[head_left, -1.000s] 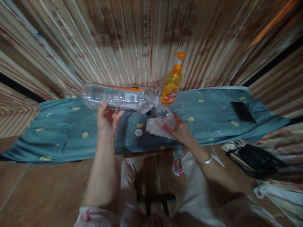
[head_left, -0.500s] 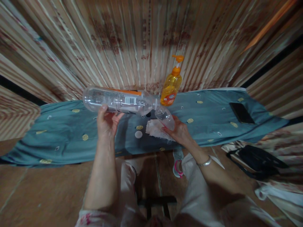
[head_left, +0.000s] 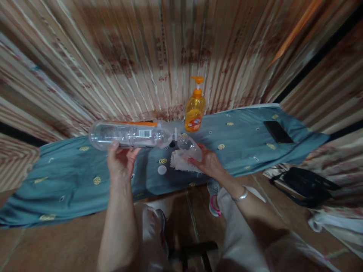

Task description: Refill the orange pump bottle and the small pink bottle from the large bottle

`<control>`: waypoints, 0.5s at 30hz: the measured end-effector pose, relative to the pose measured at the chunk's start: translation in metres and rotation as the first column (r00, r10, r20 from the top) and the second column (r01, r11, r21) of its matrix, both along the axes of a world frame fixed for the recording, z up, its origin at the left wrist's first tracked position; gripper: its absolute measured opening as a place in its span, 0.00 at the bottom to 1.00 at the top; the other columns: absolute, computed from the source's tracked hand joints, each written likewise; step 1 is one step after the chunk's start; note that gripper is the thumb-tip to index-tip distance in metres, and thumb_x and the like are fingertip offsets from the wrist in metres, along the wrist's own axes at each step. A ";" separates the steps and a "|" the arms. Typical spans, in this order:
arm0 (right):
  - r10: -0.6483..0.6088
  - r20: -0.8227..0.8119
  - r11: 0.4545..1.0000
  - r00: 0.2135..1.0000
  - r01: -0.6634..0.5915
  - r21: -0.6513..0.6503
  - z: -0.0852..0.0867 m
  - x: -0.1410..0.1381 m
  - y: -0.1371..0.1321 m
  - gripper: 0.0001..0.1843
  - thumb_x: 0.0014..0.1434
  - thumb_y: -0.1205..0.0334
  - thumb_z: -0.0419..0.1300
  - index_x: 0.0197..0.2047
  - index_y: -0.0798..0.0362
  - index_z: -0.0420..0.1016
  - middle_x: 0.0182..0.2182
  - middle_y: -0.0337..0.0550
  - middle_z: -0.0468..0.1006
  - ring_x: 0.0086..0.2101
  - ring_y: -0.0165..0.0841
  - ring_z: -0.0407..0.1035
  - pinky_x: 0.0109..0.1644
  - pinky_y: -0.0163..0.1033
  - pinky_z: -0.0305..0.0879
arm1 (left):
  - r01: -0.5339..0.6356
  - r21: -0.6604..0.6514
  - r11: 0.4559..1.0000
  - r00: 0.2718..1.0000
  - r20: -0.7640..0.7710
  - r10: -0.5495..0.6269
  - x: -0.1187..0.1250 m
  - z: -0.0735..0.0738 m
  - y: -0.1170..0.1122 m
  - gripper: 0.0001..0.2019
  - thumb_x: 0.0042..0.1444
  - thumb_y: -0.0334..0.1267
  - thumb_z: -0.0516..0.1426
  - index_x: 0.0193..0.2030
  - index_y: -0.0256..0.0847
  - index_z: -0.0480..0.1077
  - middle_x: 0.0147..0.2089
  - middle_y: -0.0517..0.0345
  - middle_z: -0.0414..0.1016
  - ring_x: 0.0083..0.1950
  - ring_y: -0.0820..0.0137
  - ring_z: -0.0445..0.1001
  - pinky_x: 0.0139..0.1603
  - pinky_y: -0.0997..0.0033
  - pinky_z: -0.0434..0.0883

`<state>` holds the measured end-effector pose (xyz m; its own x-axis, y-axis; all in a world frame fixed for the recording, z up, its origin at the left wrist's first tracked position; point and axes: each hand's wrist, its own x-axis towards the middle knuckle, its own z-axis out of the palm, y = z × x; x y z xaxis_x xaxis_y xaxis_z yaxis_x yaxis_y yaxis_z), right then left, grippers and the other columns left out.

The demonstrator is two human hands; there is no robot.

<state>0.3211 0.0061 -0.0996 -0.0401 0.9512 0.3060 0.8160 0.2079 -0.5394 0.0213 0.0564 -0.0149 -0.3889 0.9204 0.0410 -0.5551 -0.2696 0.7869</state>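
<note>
My left hand (head_left: 121, 158) is closed around the underside of a large clear plastic bottle (head_left: 130, 135) with a printed label and an orange stripe. The bottle lies nearly level, its neck pointing right. My right hand (head_left: 208, 161) grips a small clear plastic container (head_left: 189, 147), tilted, its narrow end at the bottle's mouth. Whether the two touch, I cannot tell. Below the container a pale cloth (head_left: 181, 161) with frayed edges lies on the table, and a round white cap (head_left: 162, 170) sits left of it.
Behind my right hand stands a pump bottle (head_left: 195, 113) of yellow-orange liquid. A black phone (head_left: 278, 132) lies at the right of the table, which has a teal patterned cover (head_left: 241, 147). A striped curtain (head_left: 136, 56) hangs behind. A black bag (head_left: 306, 185) is at lower right.
My view has shifted, so the table things appear further left and mostly lower. Both hands keep their holds, with the bottle's neck still beside the small container.
</note>
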 end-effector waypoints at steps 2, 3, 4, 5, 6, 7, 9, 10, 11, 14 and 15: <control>-0.004 0.002 1.000 1.000 0.004 -0.020 0.002 -0.001 -0.001 0.34 0.61 0.51 0.71 0.65 0.59 0.71 0.54 0.63 0.85 0.52 0.51 0.83 0.56 0.52 0.79 | 0.003 0.003 1.000 1.000 -0.012 -0.003 0.000 0.000 -0.001 0.19 0.36 0.46 0.72 0.31 0.43 0.72 0.35 0.57 0.83 0.40 0.62 0.83 0.45 0.57 0.86; -0.007 0.002 1.000 1.000 0.007 -0.029 0.003 -0.002 -0.001 0.34 0.61 0.52 0.71 0.65 0.59 0.71 0.54 0.63 0.85 0.52 0.51 0.83 0.56 0.51 0.79 | 0.006 0.004 1.000 1.000 -0.020 -0.006 0.000 0.000 -0.001 0.19 0.37 0.47 0.72 0.32 0.43 0.72 0.36 0.56 0.83 0.42 0.61 0.84 0.45 0.57 0.86; -0.008 0.002 0.999 1.000 0.008 -0.036 0.004 -0.002 -0.002 0.34 0.61 0.53 0.71 0.65 0.59 0.71 0.53 0.62 0.85 0.52 0.50 0.83 0.56 0.51 0.79 | 0.008 0.005 1.000 1.000 -0.028 -0.008 -0.001 0.000 -0.002 0.19 0.37 0.47 0.72 0.32 0.44 0.73 0.36 0.56 0.83 0.43 0.59 0.84 0.46 0.56 0.86; -0.007 0.000 0.999 1.000 0.007 -0.041 0.005 -0.002 -0.002 0.33 0.62 0.54 0.71 0.65 0.58 0.71 0.53 0.62 0.85 0.52 0.50 0.83 0.56 0.51 0.79 | 0.010 0.005 1.000 0.999 -0.036 -0.010 -0.001 0.000 -0.002 0.19 0.38 0.47 0.72 0.33 0.44 0.73 0.36 0.56 0.84 0.44 0.58 0.85 0.46 0.55 0.86; -0.005 -0.002 0.999 1.000 0.005 -0.043 0.006 -0.003 -0.002 0.33 0.62 0.54 0.71 0.65 0.58 0.71 0.53 0.62 0.85 0.52 0.50 0.83 0.57 0.52 0.80 | 0.012 0.005 1.000 0.999 -0.044 -0.011 -0.001 0.000 -0.002 0.19 0.38 0.48 0.72 0.33 0.44 0.73 0.36 0.56 0.84 0.44 0.58 0.85 0.46 0.55 0.86; -0.004 -0.005 0.999 1.000 0.004 -0.041 0.007 -0.003 -0.003 0.32 0.61 0.55 0.72 0.65 0.58 0.72 0.53 0.62 0.86 0.52 0.50 0.83 0.56 0.52 0.80 | 0.012 0.002 1.000 0.999 -0.051 -0.012 -0.002 0.000 -0.002 0.19 0.38 0.48 0.72 0.33 0.45 0.73 0.35 0.56 0.84 0.43 0.58 0.85 0.47 0.54 0.86; -0.001 -0.011 1.000 1.000 0.001 -0.025 0.007 -0.004 -0.003 0.32 0.61 0.55 0.72 0.64 0.57 0.72 0.53 0.62 0.86 0.52 0.51 0.83 0.56 0.52 0.80 | 0.008 -0.007 1.000 0.998 -0.055 -0.009 -0.002 0.000 -0.002 0.19 0.37 0.49 0.72 0.33 0.45 0.74 0.34 0.57 0.84 0.41 0.58 0.85 0.47 0.53 0.86; 0.001 -0.014 1.000 1.000 -0.001 -0.014 0.006 -0.004 -0.003 0.32 0.61 0.54 0.72 0.64 0.57 0.73 0.53 0.62 0.86 0.52 0.52 0.83 0.56 0.52 0.80 | 0.008 -0.010 1.000 0.998 -0.055 -0.009 -0.002 0.001 -0.002 0.20 0.36 0.49 0.73 0.33 0.45 0.74 0.33 0.57 0.83 0.41 0.58 0.85 0.47 0.53 0.86; 0.003 -0.017 1.000 1.000 -0.003 -0.003 0.006 -0.004 -0.003 0.32 0.61 0.54 0.72 0.64 0.56 0.73 0.53 0.62 0.86 0.52 0.52 0.83 0.55 0.52 0.81 | 0.012 -0.011 1.000 0.998 -0.057 -0.013 -0.002 0.001 -0.002 0.20 0.36 0.50 0.73 0.33 0.45 0.75 0.33 0.57 0.83 0.41 0.58 0.85 0.47 0.52 0.86; 0.015 -0.030 1.000 0.999 -0.015 0.002 0.004 -0.004 -0.002 0.32 0.61 0.53 0.72 0.64 0.57 0.72 0.53 0.61 0.86 0.52 0.52 0.83 0.56 0.53 0.81 | 0.027 -0.003 1.000 0.997 -0.076 -0.028 -0.002 0.001 -0.003 0.20 0.37 0.51 0.73 0.34 0.45 0.75 0.33 0.56 0.84 0.43 0.56 0.85 0.49 0.50 0.85; 0.018 -0.034 1.000 0.999 -0.018 -0.001 0.004 -0.004 -0.002 0.32 0.61 0.53 0.71 0.64 0.57 0.72 0.54 0.61 0.86 0.52 0.52 0.83 0.56 0.54 0.80 | 0.030 0.001 1.000 0.996 -0.084 -0.030 -0.002 0.001 -0.004 0.20 0.37 0.52 0.73 0.34 0.46 0.76 0.34 0.56 0.84 0.43 0.56 0.85 0.50 0.50 0.85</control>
